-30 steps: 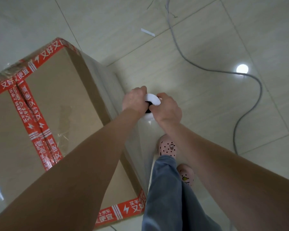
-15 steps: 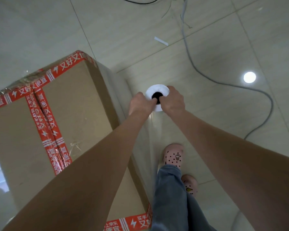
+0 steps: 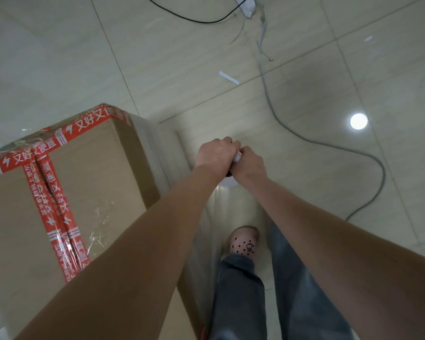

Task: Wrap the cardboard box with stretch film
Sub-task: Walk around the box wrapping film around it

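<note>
Both hands meet just right of the box [image 3: 84,192], off its far right corner, and both are curled tight round the film roll [image 3: 237,157]. The left hand [image 3: 215,154] wraps it from the box's side, knuckles up. The right hand [image 3: 249,165] grips it from the side away from the box, and the two hands touch. Only a sliver of the roll's white end shows between them, with a dark spot and a pale edge under the left wrist; the rest is hidden.

A clear sheet of film [image 3: 231,209] hangs below the hands and runs along the box's right face, which looks glossy with film. Wrinkled film also lies on the box's top, along its far edge and in a patch near the middle.

The box stands on a tiled floor [image 3: 157,57]. It is brown cardboard with red tape [image 3: 57,217] printed in white along its far edge and down its top seam.

Right of the box, seen partly through the film, are a pink spotted shoe [image 3: 244,241] and jeans [image 3: 241,290]. Beyond the box lies a white scrap [image 3: 228,77]. Farther off, a grey cable [image 3: 302,138] curves away to the box's right, and a black cable [image 3: 201,21] runs to a white power strip [image 3: 245,3]. A round glare [image 3: 358,121] sits on the floor well right of the box.
</note>
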`<state>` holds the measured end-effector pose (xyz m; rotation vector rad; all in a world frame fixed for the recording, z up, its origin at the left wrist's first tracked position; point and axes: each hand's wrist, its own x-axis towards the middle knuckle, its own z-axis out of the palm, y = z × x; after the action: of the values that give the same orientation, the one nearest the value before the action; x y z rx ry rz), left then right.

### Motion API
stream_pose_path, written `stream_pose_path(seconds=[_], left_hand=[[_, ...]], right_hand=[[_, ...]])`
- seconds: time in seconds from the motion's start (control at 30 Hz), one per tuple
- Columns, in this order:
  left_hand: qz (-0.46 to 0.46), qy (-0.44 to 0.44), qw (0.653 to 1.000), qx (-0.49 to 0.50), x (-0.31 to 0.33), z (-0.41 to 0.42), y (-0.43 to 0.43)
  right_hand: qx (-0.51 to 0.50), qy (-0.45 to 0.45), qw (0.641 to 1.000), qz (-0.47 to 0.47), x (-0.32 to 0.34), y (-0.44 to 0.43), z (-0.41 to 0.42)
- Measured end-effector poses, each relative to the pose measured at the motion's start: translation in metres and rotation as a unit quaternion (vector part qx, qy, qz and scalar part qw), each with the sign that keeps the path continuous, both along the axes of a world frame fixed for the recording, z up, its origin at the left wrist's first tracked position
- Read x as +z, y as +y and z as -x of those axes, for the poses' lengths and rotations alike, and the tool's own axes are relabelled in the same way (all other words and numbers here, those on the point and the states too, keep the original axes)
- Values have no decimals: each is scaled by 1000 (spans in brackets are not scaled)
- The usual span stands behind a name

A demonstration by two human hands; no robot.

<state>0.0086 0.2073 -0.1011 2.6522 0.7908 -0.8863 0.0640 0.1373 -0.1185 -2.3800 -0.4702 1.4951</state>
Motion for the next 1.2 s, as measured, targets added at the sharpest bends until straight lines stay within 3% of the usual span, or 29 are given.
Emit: stream_pose_path(seconds=[0.17,0.3,0.47,0.57,0.67,0.77,0.97,1.2], left_hand=[[20,0,999,27,-2,-2,12],[37,-25,984,173,-2,6,28],[28,-60,909,412,-3,18,46],[25,-73,838,540,-5,27,58],[51,-76,798,596,-7,36,71],[50,-37,824,564,-5,36,81],[-37,-13,944,327,4,23,96],[-34,31,972,230,5,7,106]], right_hand=[[17,-3,1000,-1,-1,9,-6],[40,-31,998,-37,6,25,-9],[4,-10,996,-89,10,50,-10],[3,21,998,-55,7,65,-3],[-49,79,995,-38,4,81,3],[-15,38,998,-42,9,98,5],[18,48,998,-34,18,113,10],[3,67,997,-26,18,117,10]])
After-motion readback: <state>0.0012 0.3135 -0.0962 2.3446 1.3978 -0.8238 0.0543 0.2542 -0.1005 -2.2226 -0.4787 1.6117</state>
